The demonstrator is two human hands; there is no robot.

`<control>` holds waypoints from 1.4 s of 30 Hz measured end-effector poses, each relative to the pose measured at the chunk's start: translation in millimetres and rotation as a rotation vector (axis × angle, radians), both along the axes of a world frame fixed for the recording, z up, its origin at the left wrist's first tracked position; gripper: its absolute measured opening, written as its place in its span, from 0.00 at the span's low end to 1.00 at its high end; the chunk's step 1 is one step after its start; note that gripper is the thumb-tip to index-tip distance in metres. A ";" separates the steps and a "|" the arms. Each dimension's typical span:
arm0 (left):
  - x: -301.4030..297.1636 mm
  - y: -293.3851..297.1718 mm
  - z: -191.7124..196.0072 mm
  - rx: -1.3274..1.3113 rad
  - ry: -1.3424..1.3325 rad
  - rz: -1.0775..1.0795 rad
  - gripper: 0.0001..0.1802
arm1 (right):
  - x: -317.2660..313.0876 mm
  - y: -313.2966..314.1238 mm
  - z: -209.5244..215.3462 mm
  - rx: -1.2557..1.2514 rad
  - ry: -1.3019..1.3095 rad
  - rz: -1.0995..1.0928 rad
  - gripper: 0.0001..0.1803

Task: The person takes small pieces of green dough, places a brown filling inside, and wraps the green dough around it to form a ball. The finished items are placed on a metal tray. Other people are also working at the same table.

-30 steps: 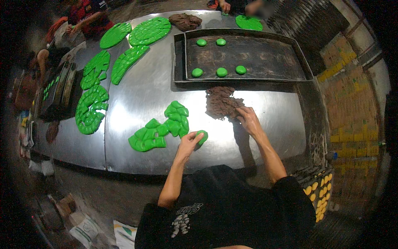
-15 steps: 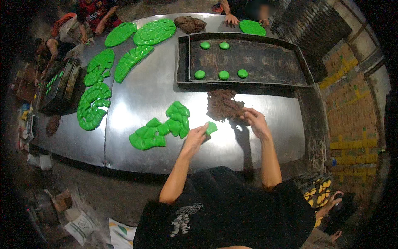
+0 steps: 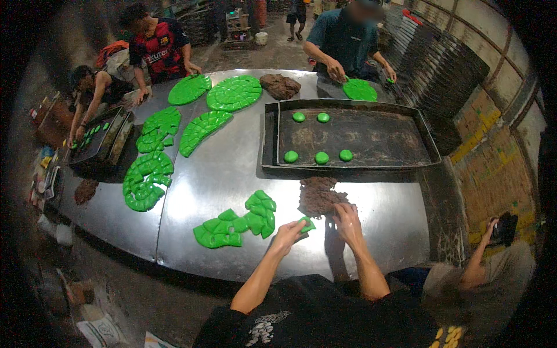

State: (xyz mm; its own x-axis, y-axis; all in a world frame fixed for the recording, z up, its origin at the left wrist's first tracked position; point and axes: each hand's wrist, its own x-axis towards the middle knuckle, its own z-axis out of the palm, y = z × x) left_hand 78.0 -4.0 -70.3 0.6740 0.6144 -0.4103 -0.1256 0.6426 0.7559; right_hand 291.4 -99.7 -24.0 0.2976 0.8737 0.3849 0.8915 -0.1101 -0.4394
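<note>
My left hand (image 3: 288, 238) is closed on a small flattened piece of green dough (image 3: 308, 224), pinched by its edge just above the metal table. Close beside it, my right hand (image 3: 348, 223) has its fingers drawn together at the near right edge of a crumbly brown paste (image 3: 318, 198); its fingertips are partly hidden. To the left of my hands, several cut lumps of green dough (image 3: 217, 231) lie joined in an irregular patch. Beyond the paste stands a black baking tray (image 3: 371, 139) with several round green dough balls (image 3: 321, 158) in two rows.
Scored green dough slabs (image 3: 234, 93) and a brown paste mound (image 3: 281, 85) lie on the metal table (image 3: 197, 180). A co-worker (image 3: 348, 43) handles dough across the table; others work at the left beside another tray (image 3: 87, 145). Someone with a dark object (image 3: 503, 229) is at the right.
The view has tilted up, showing more of the far side. My right hand's fingers have closed in at the paste's edge. The left keeps its dough piece. The co-worker opposite has moved their hands.
</note>
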 end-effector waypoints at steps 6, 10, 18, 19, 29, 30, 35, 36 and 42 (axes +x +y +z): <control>-8.9 2.9 14.5 0.002 0.008 0.009 0.22 | 35.3 11.3 -33.3 -0.052 0.038 -0.096 0.12; -15.9 -2.0 2.8 -0.029 -0.036 0.033 0.26 | 41.9 23.7 -22.9 0.032 0.466 -0.230 0.10; 0.6 -10.5 9.7 0.005 -0.009 -0.021 0.23 | -68.7 6.6 -8.4 0.018 0.425 0.150 0.14; 0.2 -12.8 7.0 0.039 0.023 -0.008 0.23 | -74.1 3.5 -6.9 -0.054 0.210 0.146 0.15; -22.6 -2.7 29.3 -0.039 -0.111 -0.008 0.21 | -52.0 6.1 28.0 -0.144 0.607 0.469 0.25; -20.1 -5.7 31.6 -0.022 -0.094 0.013 0.21 | -53.1 6.1 24.1 -0.022 0.380 0.501 0.25; -28.1 -16.6 86.4 0.657 0.460 -0.100 0.21 | -86.5 7.5 47.2 -0.025 0.584 0.342 0.16; -30.8 -20.0 67.6 0.782 0.400 -0.069 0.21 | -88.3 6.9 42.9 -0.021 0.540 0.357 0.16; -59.0 -25.2 40.3 -0.014 -0.210 -0.084 0.33 | -70.5 4.6 21.4 -0.216 0.531 0.298 0.12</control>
State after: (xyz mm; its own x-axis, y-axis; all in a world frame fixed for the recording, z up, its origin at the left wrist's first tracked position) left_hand 19.0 -29.2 -30.0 0.7941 0.5478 -0.2634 -0.2249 0.6673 0.7100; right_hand 220.9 -95.1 -2.6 0.1323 0.9895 0.0585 0.5650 -0.0268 -0.8246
